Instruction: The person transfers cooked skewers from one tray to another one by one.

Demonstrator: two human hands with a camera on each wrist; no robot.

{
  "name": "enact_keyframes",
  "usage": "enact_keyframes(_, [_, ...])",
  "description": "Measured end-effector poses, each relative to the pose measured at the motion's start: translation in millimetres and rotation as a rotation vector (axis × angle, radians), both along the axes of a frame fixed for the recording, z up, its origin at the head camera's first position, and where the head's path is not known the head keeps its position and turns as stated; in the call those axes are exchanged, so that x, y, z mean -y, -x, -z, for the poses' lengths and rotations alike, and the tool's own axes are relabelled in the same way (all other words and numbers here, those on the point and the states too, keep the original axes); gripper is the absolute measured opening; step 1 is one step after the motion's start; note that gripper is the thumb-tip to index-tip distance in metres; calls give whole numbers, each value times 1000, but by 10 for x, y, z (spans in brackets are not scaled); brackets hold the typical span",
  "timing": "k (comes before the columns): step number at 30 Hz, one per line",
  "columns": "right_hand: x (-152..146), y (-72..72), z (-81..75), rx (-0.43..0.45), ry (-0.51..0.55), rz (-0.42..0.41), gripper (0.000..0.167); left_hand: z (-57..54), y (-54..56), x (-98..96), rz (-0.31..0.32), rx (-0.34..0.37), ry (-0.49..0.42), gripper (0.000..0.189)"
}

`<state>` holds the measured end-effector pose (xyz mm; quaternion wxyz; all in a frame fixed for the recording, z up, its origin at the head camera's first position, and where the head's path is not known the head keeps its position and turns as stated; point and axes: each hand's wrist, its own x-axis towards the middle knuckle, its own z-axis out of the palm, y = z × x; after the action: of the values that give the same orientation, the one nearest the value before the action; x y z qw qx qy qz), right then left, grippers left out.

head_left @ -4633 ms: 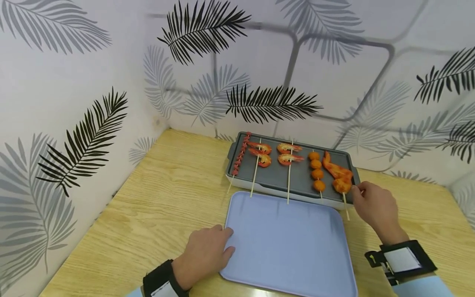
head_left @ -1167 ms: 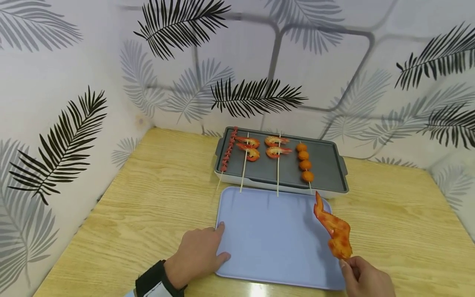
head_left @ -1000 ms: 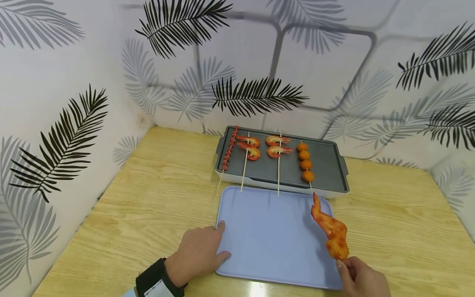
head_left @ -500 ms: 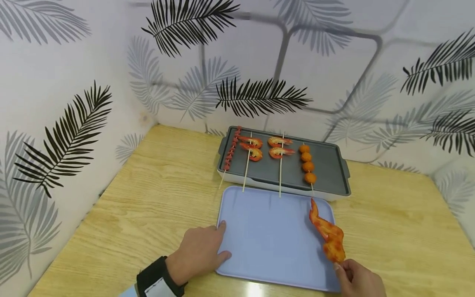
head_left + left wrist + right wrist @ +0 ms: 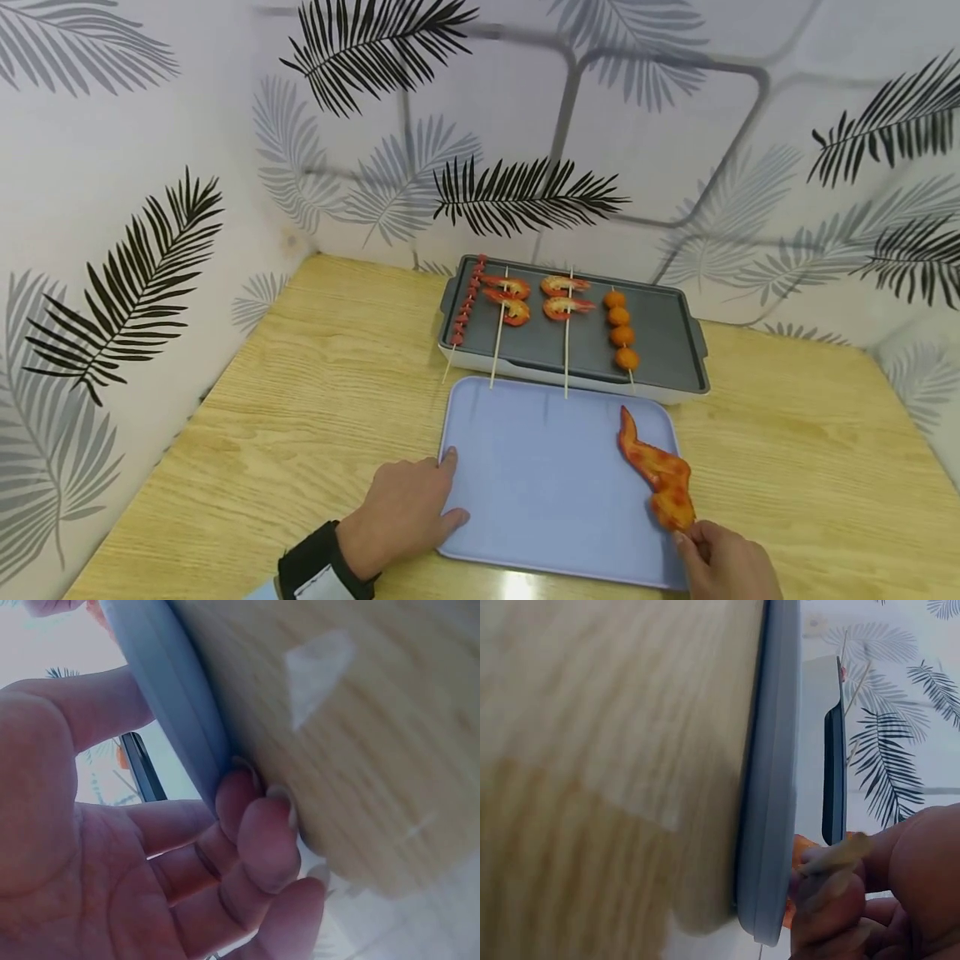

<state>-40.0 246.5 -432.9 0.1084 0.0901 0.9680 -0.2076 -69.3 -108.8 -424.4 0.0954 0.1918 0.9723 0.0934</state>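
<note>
My left hand (image 5: 408, 508) holds the left rim of a pale blue tray (image 5: 555, 550). In the left wrist view its thumb reaches over the rim while curled fingers (image 5: 266, 840) sit against the outside, near the tabletop. Over the tray's right side lies a chicken wing skewer (image 5: 660, 471), its narrow tip pointing to the back. My right hand (image 5: 727, 562) pinches its stick at the tray's front right corner. The blunt stick end (image 5: 840, 853) shows between thumb and fingers in the right wrist view, close by the tray rim.
Behind the tray stands a grey grill pan (image 5: 667, 350). On it lie a red-piece skewer (image 5: 467, 304), two shrimp skewers (image 5: 513, 311) and an orange ball skewer (image 5: 622, 336), sticks pointing forward. A leaf-patterned wall covering (image 5: 465, 108) rises behind the wooden table (image 5: 315, 375).
My right hand has taken the chicken wing skewer off the grill's right end and brought it forward, then left and down onto the tray's right side. My left hand stays at the rim.
</note>
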Motion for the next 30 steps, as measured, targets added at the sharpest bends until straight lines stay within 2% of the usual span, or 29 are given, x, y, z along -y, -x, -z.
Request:
enact_keyframes(8, [-9,73,-2,71,-20,-75,18,7,-6,-13,9,-35,16,72])
enact_keyframes(19, [6,108,-63,103,-36,-98,19,-10,9,-37,6,-57,35,72])
enact_keyframes(23, [-37,106,-174,50,-68,-147,21,-28,7,-48,-6,-68,42,72])
enact_keyframes(26, [-92,128,-329,-19,-102,-188,19,-40,5,-56,-4,-82,45,72])
enact_keyframes(30, [-175,212,-558,-160,-120,-263,16,-45,-4,-67,4,-52,55,73])
